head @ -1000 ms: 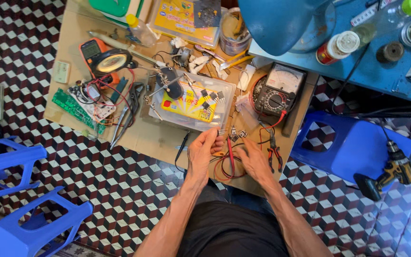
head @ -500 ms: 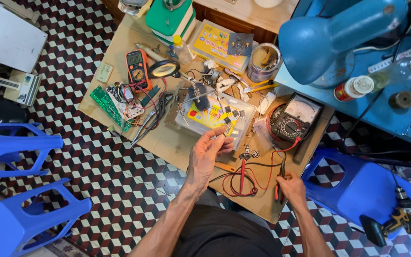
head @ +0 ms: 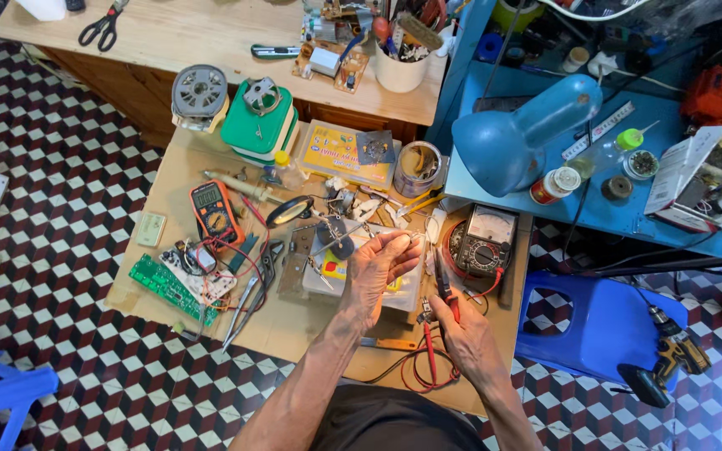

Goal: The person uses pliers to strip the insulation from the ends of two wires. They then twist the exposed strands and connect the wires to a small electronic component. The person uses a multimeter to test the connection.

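Left hand [head: 378, 271] lifted over the clear plastic parts box [head: 407, 292], right hand [head: 461, 334] low on the pliers [head: 444, 288].

From my remote seat I see the left fingers curled in, pinching something tiny at the fingertips, too small for me to name; I judge it is raised so the eyes can get close. My right hand is closed around the red-handled pliers, jaws pointing up toward that pinch, probably kept ready beside it. Red and black test leads [head: 428, 367] loop just under the right wrist, running to the analogue meter [head: 482, 242] that sits near the box on the low wooden table [head: 286, 326], within easy reach. An orange digital multimeter [head: 213, 213] lies well apart to the left.
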